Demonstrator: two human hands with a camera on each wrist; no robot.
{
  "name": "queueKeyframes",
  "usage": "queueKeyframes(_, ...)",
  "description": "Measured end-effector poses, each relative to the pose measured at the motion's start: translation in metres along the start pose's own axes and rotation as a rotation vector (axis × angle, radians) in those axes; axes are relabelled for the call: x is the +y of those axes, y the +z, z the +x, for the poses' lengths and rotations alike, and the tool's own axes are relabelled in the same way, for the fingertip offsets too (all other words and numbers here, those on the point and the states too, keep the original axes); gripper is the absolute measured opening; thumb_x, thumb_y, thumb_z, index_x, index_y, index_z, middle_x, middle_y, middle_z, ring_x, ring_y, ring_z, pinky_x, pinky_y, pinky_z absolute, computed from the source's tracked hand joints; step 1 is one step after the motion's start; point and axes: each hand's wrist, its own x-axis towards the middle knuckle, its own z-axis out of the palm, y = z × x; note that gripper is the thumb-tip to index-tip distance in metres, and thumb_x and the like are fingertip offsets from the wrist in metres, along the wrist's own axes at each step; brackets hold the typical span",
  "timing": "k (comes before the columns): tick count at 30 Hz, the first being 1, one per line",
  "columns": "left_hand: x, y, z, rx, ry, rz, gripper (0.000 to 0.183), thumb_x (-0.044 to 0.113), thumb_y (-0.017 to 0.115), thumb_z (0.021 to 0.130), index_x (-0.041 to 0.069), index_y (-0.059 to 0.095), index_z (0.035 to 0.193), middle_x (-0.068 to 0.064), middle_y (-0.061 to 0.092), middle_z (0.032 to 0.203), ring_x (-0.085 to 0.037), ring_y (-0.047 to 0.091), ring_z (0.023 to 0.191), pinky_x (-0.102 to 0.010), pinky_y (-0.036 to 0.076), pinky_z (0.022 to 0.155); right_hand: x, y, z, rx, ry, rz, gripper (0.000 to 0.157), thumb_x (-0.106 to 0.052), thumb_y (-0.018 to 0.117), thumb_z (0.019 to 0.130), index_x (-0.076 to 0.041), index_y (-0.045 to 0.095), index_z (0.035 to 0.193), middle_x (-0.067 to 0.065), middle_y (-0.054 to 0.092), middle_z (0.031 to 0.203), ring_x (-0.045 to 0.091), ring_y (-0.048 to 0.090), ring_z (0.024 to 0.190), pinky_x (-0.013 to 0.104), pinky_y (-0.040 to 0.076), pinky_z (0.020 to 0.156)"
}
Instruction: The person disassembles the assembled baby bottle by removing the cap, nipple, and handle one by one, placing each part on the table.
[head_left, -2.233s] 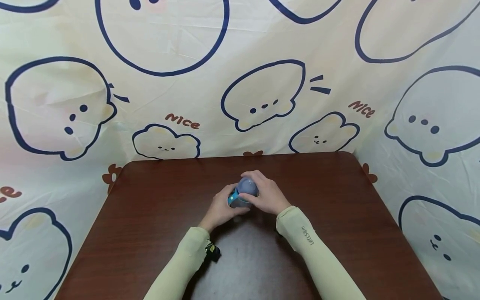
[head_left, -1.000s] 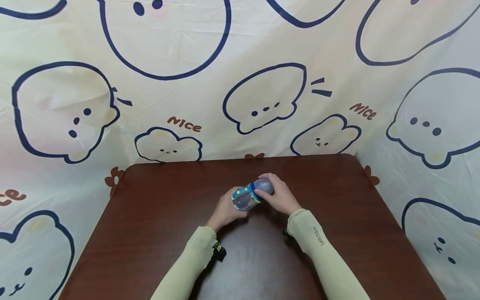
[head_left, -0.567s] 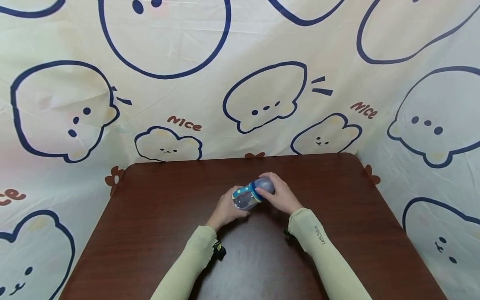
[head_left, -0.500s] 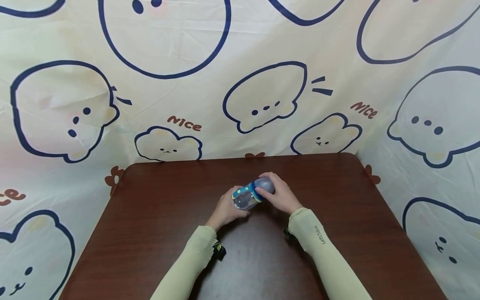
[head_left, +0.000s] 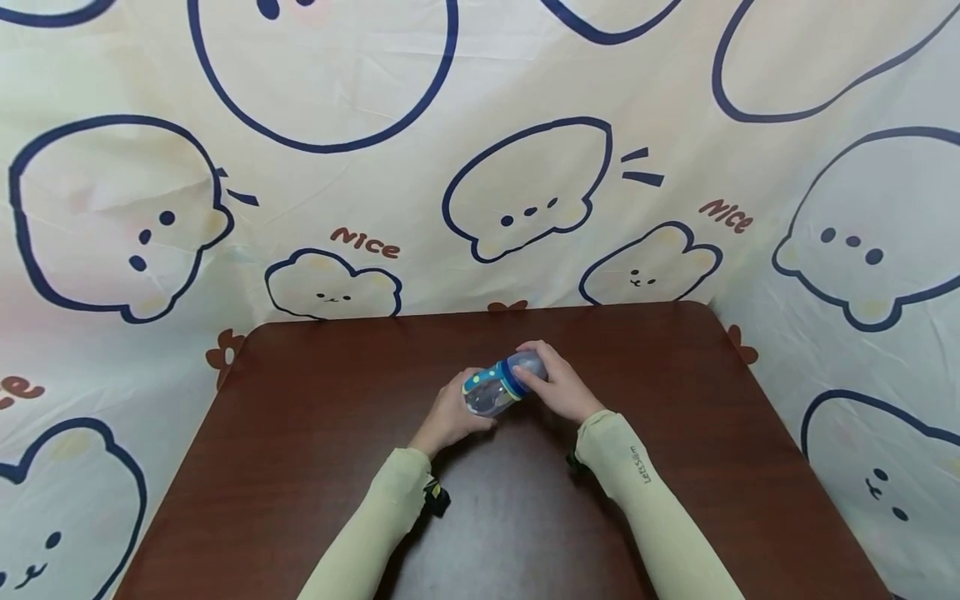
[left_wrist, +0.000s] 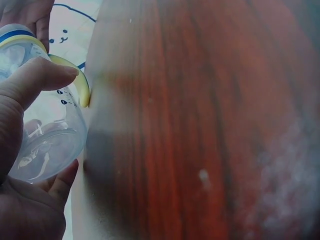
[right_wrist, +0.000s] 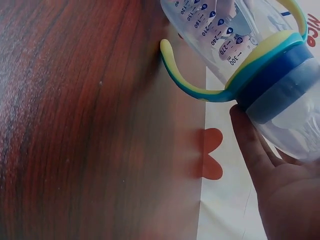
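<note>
Over the table, the bottle is tilted: left hand curled round the body, right hand pinching the cap. Probably light, stiff, slippery; grip body or 2 handles.

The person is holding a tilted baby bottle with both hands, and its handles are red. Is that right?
Not quite: the handles are yellow and teal, not red, as the right wrist view shows. The baby bottle is tilted, held by the left hand and the right hand.
</note>
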Motion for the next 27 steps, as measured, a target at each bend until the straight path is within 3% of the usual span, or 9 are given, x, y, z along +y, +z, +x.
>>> queueKeyframes(13,0.0007,-0.0003,-0.0007,-0.004,-0.012,-0.01,0.085,0.019,0.096,0.07,0.017,0.051,0.143,-0.007,0.06,0.127,-0.027,0.058,0.112,-0.052,0.05,0.099,-0.0072,0.0015,0.0016,0.021,0.015,-0.002,0.047,-0.044,0.066,0.1,-0.027,0.046,0.138,0.009,0.053,0.143,0.033,0.054,0.124,0.056,0.049,0.107)
queueKeyframes(27,0.0017,-0.0014,-0.0012,-0.016,-0.024,-0.014,0.085,0.017,0.095,0.071,0.016,0.05,0.144,-0.009,0.059,0.128,-0.028,0.057,0.114,-0.054,0.049,0.101,-0.0076,-0.0036,0.0043,-0.056,0.04,0.003,0.05,-0.044,0.064,0.101,-0.027,0.04,0.142,0.01,0.049,0.143,0.034,0.052,0.126,0.055,0.047,0.109)
